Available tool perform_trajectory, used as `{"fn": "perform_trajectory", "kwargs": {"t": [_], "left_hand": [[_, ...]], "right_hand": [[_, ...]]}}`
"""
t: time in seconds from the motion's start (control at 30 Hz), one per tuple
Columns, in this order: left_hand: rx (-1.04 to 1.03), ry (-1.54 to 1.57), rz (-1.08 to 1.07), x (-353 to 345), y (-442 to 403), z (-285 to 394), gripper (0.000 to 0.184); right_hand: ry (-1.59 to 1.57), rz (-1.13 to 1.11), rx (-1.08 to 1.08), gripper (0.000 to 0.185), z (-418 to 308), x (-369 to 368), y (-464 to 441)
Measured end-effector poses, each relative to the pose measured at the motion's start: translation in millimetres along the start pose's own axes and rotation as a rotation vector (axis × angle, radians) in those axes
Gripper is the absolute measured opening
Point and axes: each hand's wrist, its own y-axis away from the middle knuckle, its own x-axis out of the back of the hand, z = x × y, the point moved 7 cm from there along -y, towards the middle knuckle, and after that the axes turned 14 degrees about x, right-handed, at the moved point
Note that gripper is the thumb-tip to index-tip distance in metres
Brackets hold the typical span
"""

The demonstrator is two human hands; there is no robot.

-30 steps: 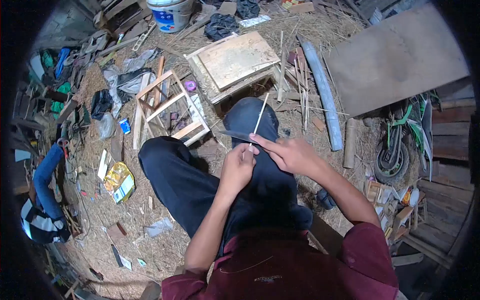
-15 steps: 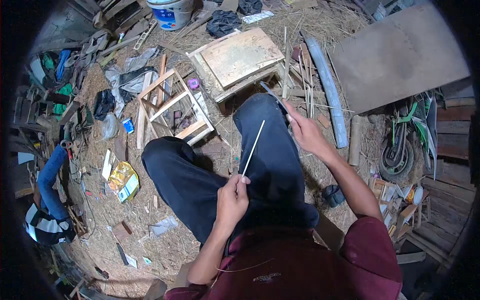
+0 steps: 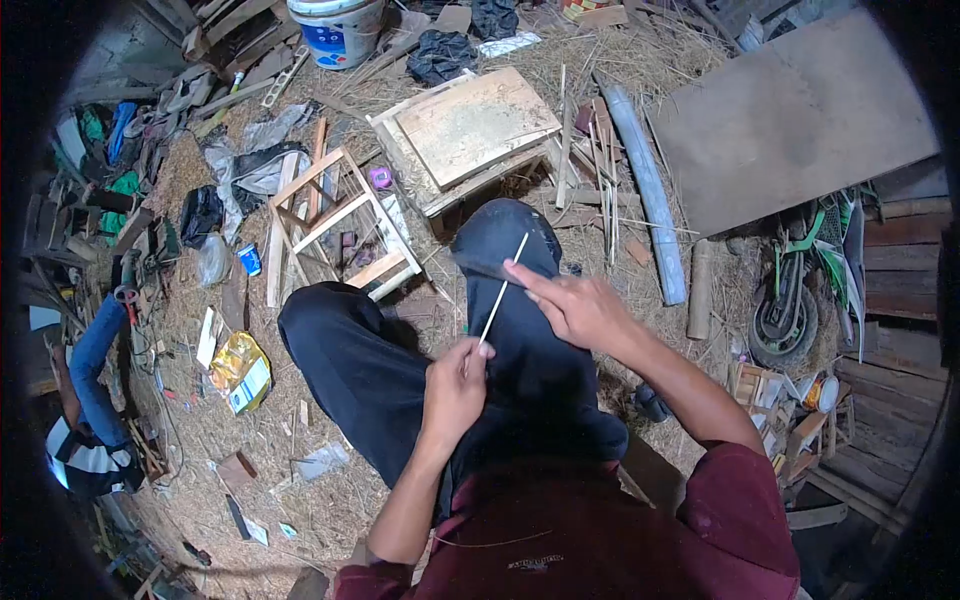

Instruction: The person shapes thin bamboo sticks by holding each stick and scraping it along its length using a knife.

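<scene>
My left hand (image 3: 456, 388) pinches the lower end of a thin pale wooden stick (image 3: 498, 312), which slants up and away over my right thigh. In my right hand (image 3: 578, 312) is a knife; its dark blade (image 3: 482, 265), smeared by motion, points left and crosses the stick near its upper part. The index finger lies extended along the knife, and the handle is hidden in the palm. Whether the blade touches the stick I cannot tell. Both hands are above my lap, over dark trousers (image 3: 535, 375).
Ahead stands a low wooden bench with a board (image 3: 480, 125) on it, beside a small wooden frame (image 3: 345, 225). Wood strips and a grey plank (image 3: 645, 190) lie to the right, near a large panel (image 3: 795, 120) and a green motorbike (image 3: 800, 290). Shavings and scraps cover the floor.
My right hand has moved left and nearer to me, bringing the knife from beyond the stick's tip to across the stick. My left hand keeps its pinch with little movement.
</scene>
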Motion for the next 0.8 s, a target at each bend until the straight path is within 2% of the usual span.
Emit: {"fn": "perform_trajectory", "kwargs": {"t": [0.07,0.17,0.27,0.3,0.4,0.47,0.5,0.6,0.7,0.8], "left_hand": [[0.085,0.036,0.000,8,14,-9,0.017],[0.086,0.019,0.029,10,23,-8,0.018],[0.107,0.030,0.020,19,54,-27,0.020],[0.105,0.036,0.018,26,59,-30,0.021],[0.209,0.073,0.067,43,69,-37,0.020],[0.079,0.087,0.105,40,54,-20,0.020],[0.100,0.135,0.050,34,42,-16,0.021],[0.080,0.156,-0.055,10,5,0,0.024],[0.052,0.150,-0.103,-19,-24,6,0.026],[-0.001,0.044,-0.047,-26,-33,12,0.025]], "right_hand": [[0.019,-0.061,0.024,0.057,-9,-7,2],[0.113,-0.088,0.022,0.055,-14,-8,3],[0.029,0.043,-0.095,0.055,5,-5,3],[0.075,0.078,-0.066,0.053,9,1,1],[-0.169,0.117,-0.147,0.052,19,3,-1],[-0.263,0.303,-0.044,0.051,17,11,-5],[-0.270,0.292,-0.075,0.051,16,15,-2],[-0.239,0.312,0.023,0.053,-6,33,-1],[-0.114,0.154,0.117,0.058,-19,22,8],[0.065,-0.065,0.063,0.061,-15,-7,18]]}}
